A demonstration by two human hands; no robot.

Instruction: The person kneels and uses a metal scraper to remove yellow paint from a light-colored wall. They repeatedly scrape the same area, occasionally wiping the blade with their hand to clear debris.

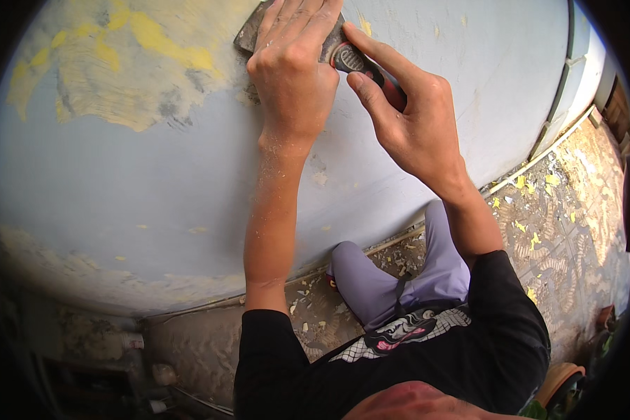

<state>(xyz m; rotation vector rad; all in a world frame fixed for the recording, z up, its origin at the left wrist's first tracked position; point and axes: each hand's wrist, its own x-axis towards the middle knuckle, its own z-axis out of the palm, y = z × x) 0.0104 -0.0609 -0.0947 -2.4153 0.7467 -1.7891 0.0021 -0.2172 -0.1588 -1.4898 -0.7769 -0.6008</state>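
A scraper with a wide, dirty metal blade and a black-and-red handle lies against a pale grey-blue painted wall. My left hand is laid over the blade, fingers stretched upward; the picture's top edge cuts off the fingertips. The handle sits in my right hand, its thumb and forefinger along either side. Left of the blade, the wall has a rough bared patch with yellow paint remnants. Pale dust and small flakes cling to my left wrist and forearm.
Yellow and white paint chips litter the patterned paving beside the wall. A narrow pale strip runs along the wall's foot. Grey-edged panels stand at the right. A round planter with leaves is at lower right.
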